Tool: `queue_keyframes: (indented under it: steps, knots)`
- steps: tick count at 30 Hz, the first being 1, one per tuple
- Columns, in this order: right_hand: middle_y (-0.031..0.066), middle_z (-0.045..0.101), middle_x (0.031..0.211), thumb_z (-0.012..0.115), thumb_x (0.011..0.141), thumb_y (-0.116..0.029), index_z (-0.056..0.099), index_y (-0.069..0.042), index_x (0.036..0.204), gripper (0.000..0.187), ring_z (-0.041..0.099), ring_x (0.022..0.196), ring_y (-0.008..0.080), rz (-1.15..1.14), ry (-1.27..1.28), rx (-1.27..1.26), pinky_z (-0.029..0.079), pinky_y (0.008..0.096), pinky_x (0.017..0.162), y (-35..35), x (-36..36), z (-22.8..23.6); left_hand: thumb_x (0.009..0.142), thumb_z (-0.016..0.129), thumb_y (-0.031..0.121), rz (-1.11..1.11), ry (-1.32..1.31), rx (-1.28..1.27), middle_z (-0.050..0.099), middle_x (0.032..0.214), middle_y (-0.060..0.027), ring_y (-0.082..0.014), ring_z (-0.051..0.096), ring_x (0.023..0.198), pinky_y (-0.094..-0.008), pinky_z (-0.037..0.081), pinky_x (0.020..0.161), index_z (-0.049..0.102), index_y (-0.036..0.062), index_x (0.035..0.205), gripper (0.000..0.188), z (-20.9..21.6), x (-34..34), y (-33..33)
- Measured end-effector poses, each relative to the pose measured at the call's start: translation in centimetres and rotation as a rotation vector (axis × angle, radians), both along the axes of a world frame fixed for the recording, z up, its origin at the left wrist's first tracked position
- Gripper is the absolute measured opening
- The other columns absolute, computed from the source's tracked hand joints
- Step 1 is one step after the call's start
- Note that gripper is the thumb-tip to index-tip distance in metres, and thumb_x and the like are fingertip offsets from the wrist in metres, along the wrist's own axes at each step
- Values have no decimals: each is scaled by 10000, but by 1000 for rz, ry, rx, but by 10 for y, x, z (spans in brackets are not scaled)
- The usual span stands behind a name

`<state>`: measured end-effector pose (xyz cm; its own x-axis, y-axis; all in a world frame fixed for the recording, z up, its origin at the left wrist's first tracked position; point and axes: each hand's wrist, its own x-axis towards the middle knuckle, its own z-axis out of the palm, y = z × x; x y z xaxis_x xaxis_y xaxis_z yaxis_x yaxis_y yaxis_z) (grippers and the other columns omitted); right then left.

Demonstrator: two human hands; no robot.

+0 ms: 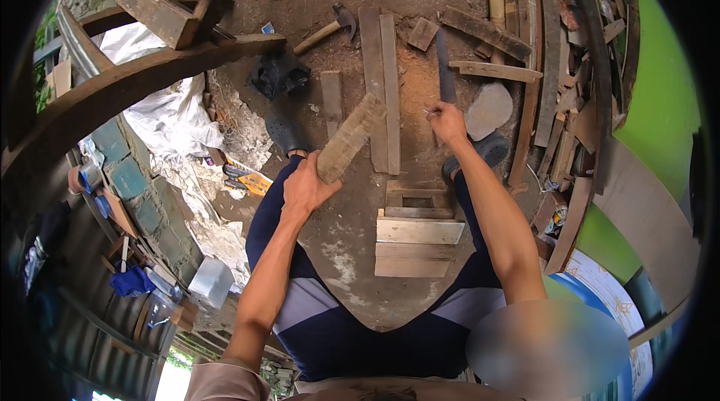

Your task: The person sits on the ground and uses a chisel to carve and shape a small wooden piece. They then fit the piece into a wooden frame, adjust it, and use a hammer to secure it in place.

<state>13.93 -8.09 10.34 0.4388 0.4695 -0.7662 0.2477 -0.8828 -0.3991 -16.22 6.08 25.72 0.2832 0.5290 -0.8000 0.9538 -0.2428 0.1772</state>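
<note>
My left hand [306, 189] grips the near end of a short rough wooden slat [349, 138] and holds it tilted up above the ground. My right hand [447, 120] is raised beside it, with its fingertips pinched on something small and thin, perhaps a nail; I cannot tell what it is. Two long planks [382, 86] lie side by side on the dirt beyond both hands. A small wooden box frame [416, 232] stands on the ground between my knees.
A claw hammer [330, 26] lies on the dirt at the back. A flat stone [489, 108] and a saw blade [445, 71] lie right of the planks. Scrap boards [570, 101] pile up at the right. Heavy timber beams [135, 78] cross the upper left.
</note>
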Motion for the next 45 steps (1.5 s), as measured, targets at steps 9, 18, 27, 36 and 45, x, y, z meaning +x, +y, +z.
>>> queue_keyframes:
  steps: [9,18,27,36,45]
  knots:
    - [257,705,1071,645,917,-218,726,-48,1088,254,665,1020,442,201,79,152,534,507,898,112,-124,-137,702,836,406,272,-105,284,707,1155,-211,-378,677,1100,-441,523,928,567,61,1342,775,-28,-19,83]
    - [279,699,1010,613,955,-276,697,-22,1094,302,659,991,466,128,99,249,517,514,882,78,-149,-129,676,833,382,91,-182,407,709,1165,-187,-350,682,1089,-422,523,912,594,95,1334,757,24,-3,111]
    - [214,706,940,615,971,-269,694,-10,1077,290,682,878,353,67,0,352,518,438,796,-34,-110,-147,673,822,443,136,-386,598,702,1188,-204,-367,671,1105,-434,509,943,586,53,1345,812,58,-6,75]
    - [234,717,1121,632,905,-303,703,-23,1172,394,665,1109,400,368,-37,144,503,451,979,-72,-93,-117,678,774,568,99,-320,558,698,1202,-188,-348,675,1099,-455,531,935,559,84,1383,882,35,-6,35]
    - [237,663,1273,657,922,-386,603,14,1320,567,634,1197,368,441,106,133,482,435,1025,18,-160,-139,687,798,437,41,-230,488,693,1157,-181,-365,684,1053,-463,544,884,565,89,1371,802,-29,-49,27]
